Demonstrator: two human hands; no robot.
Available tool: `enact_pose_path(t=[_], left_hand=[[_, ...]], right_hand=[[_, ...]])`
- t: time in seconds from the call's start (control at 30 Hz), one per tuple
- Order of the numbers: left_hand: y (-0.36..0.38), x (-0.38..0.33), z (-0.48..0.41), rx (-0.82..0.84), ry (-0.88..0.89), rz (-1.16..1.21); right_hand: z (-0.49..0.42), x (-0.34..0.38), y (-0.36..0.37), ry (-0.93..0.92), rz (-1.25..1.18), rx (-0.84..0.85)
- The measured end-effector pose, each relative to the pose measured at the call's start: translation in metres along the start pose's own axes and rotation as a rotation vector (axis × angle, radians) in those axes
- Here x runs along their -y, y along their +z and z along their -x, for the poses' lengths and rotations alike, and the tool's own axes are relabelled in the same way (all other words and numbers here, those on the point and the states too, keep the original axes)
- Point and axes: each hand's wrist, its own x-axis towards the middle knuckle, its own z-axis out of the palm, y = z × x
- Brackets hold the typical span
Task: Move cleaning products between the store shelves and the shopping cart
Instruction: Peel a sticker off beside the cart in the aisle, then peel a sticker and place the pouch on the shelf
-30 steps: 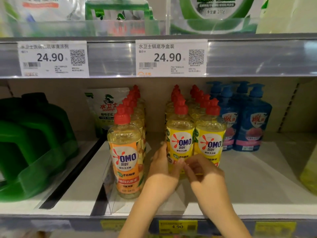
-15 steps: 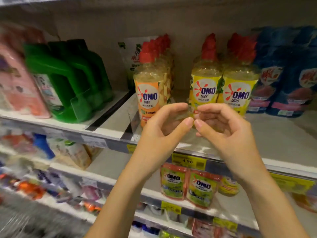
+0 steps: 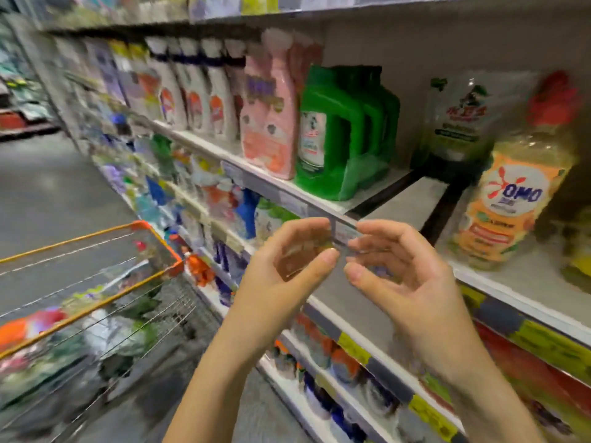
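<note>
My left hand (image 3: 287,266) and my right hand (image 3: 399,276) are raised side by side in front of the shelf edge (image 3: 499,294), fingertips almost meeting. The fingers of both are loosely curled, and I see nothing solid in them. An orange-labelled OMO bottle (image 3: 511,199) with a red cap stands on the shelf to the right of my hands. The shopping cart (image 3: 153,228), wire with an orange rim, is at the lower left and holds several blurred packages (image 3: 96,334). The whole view is motion-blurred.
Green detergent jugs (image 3: 339,132), pink refill pouches (image 3: 271,116) and white bottles (image 3: 198,91) line the same shelf further left. Lower shelves (image 3: 351,350) packed with products run under my arms. Grey aisle floor (image 3: 48,187) stretches beyond the cart.
My hands have drawn back from the OMO bottles on the shelf and now hover in front of its edge. The view has swung left, bringing the cart and the aisle into sight.
</note>
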Motion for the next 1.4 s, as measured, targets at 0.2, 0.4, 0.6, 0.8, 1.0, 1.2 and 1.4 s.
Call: enact_pose_path(t=[0.2,0.4,0.6,0.8,1.0,1.2,1.4], left_hand=[[-0.137,0.013,0.032,-0.198,-0.044,-0.036],[-0.282,0.022,0.061,-0.373,-0.101,-0.060],[-0.400,0.032,0.084,-0.596,-0.108,-0.120],[-0.471,0.064,0.092,-0.765,-0.170,-0.131],[-0.542,0.108,0.069,-0.870,-0.282,-0.172],[-0.603,0.155,0.026,-1.066,-0.378,-0.138],[-0.647,0.205,0.009,-1.145,-0.469,-0.099]], right_hand=[[-0.033,-0.021,0.142,0.024,-0.071,0.202],[-0.061,-0.043,0.293,0.045,-0.153,0.371],[-0.085,-0.065,0.400,0.086,-0.160,0.463],[-0.119,-0.098,0.478,0.142,-0.139,0.606],[-0.170,-0.149,0.564,0.222,-0.158,0.756],[-0.226,-0.204,0.638,0.295,-0.104,0.957],[-0.251,-0.266,0.696,0.426,-0.045,1.015]])
